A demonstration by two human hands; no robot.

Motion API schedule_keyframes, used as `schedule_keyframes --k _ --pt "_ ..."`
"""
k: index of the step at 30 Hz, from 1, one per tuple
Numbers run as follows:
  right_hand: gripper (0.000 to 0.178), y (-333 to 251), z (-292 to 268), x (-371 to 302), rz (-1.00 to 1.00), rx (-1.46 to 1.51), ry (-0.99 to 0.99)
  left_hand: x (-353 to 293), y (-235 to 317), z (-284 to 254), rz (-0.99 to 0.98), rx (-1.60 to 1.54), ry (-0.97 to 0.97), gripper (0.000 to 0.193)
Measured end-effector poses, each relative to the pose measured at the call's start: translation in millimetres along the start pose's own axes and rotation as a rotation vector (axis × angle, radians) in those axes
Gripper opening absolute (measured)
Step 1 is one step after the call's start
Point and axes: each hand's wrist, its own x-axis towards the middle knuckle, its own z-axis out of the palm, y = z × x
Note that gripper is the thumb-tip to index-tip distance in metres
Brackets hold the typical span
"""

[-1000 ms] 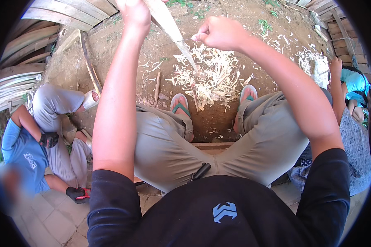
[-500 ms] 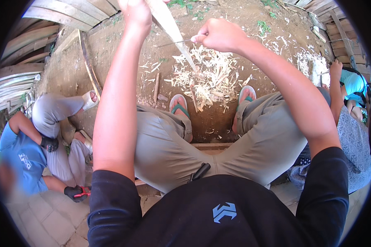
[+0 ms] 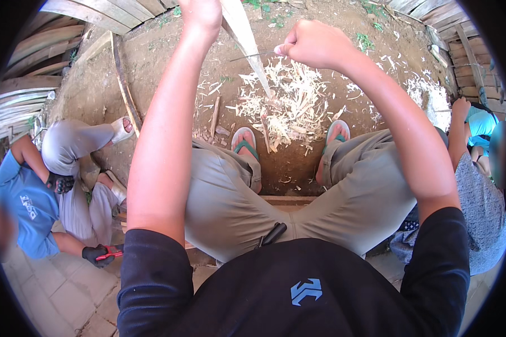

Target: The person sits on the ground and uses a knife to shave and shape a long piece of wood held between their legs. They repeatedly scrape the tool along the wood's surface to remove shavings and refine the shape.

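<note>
At the top edge my left hand is closed round the upper part of a long pale piece of wood; its fingers are partly cut off by the picture's edge. The wood slants down, its narrow lower end among a heap of wood shavings on the dirt. Right of the wood, my right hand makes a fist round what looks like a knife. Its thin dark blade, seen nearly edge-on, crosses the wood; the handle is hidden in my fingers.
My sandalled feet stand either side of the shavings. At left sits a person in a blue shirt, one gloved hand on a red-handled tool. Another person sits close on my right. A long stick lies left; plank walls border the ground.
My left hand and the wood's upper end have shifted right, so the wood stands steeper. My right hand and the blade have moved slightly right and up. Both grips are unchanged.
</note>
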Motion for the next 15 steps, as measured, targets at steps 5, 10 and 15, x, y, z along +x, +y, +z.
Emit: schedule_keyframes --k 5,10,15 --pt "0.04 5.3 -3.7 1.0 0.037 -0.027 0.08 -7.4 -3.1 5.3 0.042 -0.015 -0.026 0.036" --pt "0.042 7.0 -1.6 1.1 0.035 -0.024 0.048 -7.9 -7.9 8.2 0.062 -0.044 -0.039 0.035" --pt "0.041 -7.1 19.9 4.4 0.054 0.024 0.088 -2.3 -5.2 4.8 0.014 -0.059 0.03 0.038"
